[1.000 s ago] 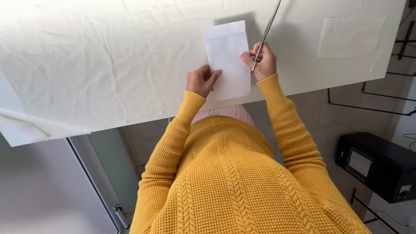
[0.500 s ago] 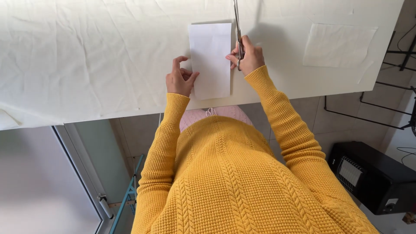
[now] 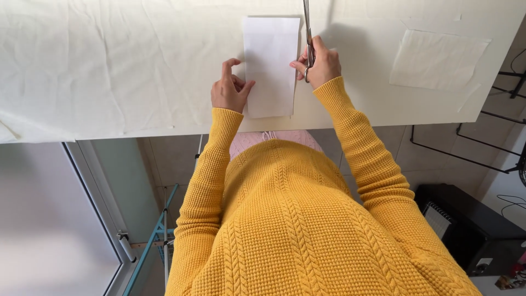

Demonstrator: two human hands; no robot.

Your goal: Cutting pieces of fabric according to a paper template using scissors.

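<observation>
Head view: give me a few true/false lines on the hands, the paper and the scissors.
1. The right hand holds scissors. True.
2. The scissors run along the paper's left edge. False: they lie along its right edge.
3. The left hand is at the paper's lower left edge. True.
4. The paper lies on a dark bare tabletop. False: it lies on pale cloth.
5. A separate cloth patch lies to the right of the right hand. True.
6. The sleeves are blue. False: they are yellow knit.
</observation>
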